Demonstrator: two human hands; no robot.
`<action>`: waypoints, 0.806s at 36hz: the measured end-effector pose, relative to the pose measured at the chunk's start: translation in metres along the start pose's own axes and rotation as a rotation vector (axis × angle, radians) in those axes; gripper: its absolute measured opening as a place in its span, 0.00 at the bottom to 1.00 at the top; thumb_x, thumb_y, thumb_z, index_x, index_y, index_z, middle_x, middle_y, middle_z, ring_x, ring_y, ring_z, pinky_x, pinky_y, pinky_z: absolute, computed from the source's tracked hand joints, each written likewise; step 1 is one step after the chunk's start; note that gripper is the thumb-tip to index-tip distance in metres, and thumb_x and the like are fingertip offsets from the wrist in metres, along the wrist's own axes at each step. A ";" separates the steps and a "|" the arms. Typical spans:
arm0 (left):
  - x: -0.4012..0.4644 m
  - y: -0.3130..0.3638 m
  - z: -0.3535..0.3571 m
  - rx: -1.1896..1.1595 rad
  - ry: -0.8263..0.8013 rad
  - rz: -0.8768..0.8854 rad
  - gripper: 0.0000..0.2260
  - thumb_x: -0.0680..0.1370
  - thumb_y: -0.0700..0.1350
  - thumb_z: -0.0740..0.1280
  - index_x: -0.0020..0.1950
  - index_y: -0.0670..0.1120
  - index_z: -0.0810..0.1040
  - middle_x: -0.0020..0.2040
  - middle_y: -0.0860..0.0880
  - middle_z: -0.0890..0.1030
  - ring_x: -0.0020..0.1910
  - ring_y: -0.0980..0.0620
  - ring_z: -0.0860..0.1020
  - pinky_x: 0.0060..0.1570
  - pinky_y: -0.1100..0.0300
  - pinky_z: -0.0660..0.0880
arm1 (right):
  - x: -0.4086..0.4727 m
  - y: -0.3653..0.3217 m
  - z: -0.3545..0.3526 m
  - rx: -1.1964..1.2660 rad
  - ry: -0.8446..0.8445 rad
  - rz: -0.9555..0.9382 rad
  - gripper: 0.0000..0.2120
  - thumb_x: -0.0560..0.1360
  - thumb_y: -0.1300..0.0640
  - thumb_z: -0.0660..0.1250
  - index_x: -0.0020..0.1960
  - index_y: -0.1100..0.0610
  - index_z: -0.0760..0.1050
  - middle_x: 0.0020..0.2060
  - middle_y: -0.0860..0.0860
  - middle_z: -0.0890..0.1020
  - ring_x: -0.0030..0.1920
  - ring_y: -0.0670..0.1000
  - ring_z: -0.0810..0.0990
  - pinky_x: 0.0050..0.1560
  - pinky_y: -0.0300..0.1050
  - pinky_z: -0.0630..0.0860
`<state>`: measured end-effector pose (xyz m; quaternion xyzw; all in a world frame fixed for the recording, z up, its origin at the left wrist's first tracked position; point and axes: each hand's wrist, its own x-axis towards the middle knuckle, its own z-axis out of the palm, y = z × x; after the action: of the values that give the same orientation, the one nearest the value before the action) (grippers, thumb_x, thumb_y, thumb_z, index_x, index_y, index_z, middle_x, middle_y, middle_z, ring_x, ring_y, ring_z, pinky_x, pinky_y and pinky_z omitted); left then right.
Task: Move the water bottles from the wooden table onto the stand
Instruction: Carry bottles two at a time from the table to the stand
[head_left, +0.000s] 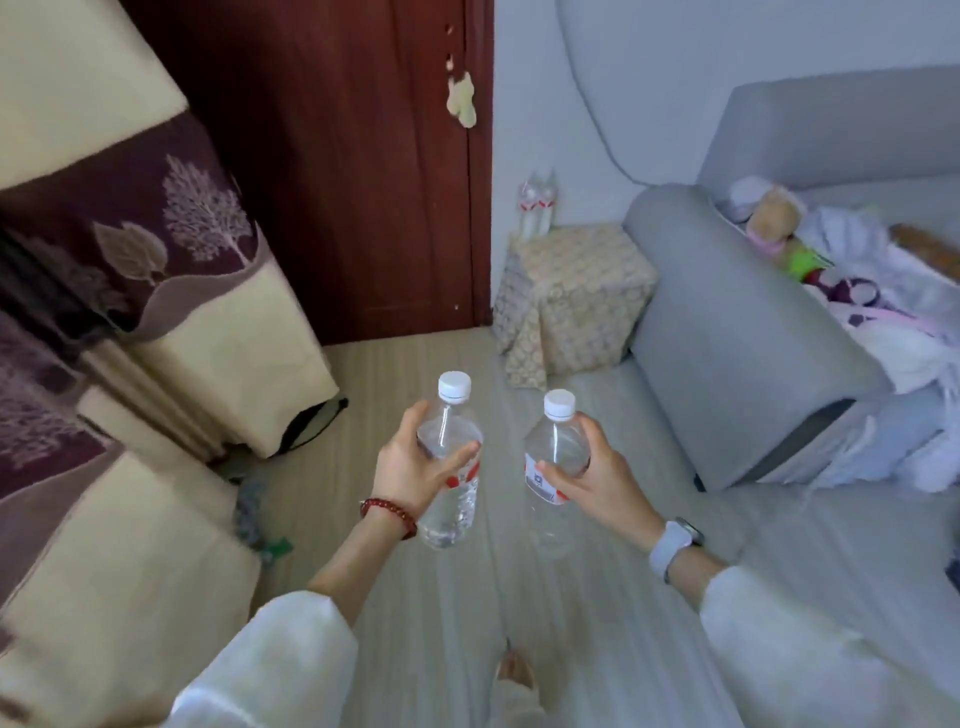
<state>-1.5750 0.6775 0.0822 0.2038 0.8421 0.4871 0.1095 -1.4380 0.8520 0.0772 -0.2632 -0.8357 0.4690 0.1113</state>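
Observation:
My left hand (410, 470) grips a clear water bottle (451, 462) with a white cap and a red-and-white label, held upright above the floor. My right hand (597, 480) grips a second clear water bottle (555, 467) of the same kind, also upright, close beside the first. Ahead in the corner stands a small stand (582, 296) draped with a patterned cloth, and two bottles (537, 205) stand at its back edge against the wall. The wooden table is out of view.
A grey sofa (737, 332) with toys and clothes piled on it fills the right side. Patterned curtains (156, 270) hang on the left, with a dark red door (353, 166) behind. Pale floor (415, 364) runs between them toward the stand.

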 end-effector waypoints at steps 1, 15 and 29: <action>0.025 0.008 0.007 -0.003 -0.003 0.008 0.30 0.65 0.53 0.75 0.63 0.50 0.68 0.36 0.54 0.75 0.28 0.67 0.76 0.33 0.78 0.69 | 0.023 0.000 -0.008 -0.003 0.019 0.006 0.27 0.69 0.50 0.71 0.64 0.49 0.63 0.51 0.48 0.79 0.44 0.55 0.79 0.52 0.53 0.75; 0.360 0.038 0.112 0.002 -0.057 0.051 0.27 0.64 0.55 0.74 0.60 0.56 0.69 0.40 0.53 0.76 0.34 0.63 0.75 0.35 0.72 0.69 | 0.358 0.044 -0.067 0.034 0.138 0.103 0.27 0.69 0.49 0.70 0.63 0.48 0.62 0.47 0.35 0.73 0.40 0.49 0.80 0.46 0.45 0.76; 0.665 0.085 0.265 0.038 -0.297 0.083 0.32 0.62 0.50 0.77 0.63 0.47 0.68 0.60 0.47 0.74 0.58 0.51 0.72 0.58 0.57 0.70 | 0.650 0.083 -0.152 0.059 0.227 0.239 0.33 0.69 0.51 0.72 0.67 0.52 0.58 0.52 0.45 0.70 0.49 0.48 0.73 0.48 0.44 0.70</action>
<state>-2.0476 1.2196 0.0323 0.3104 0.8165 0.4398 0.2086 -1.8885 1.3512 0.0489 -0.4088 -0.7663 0.4704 0.1562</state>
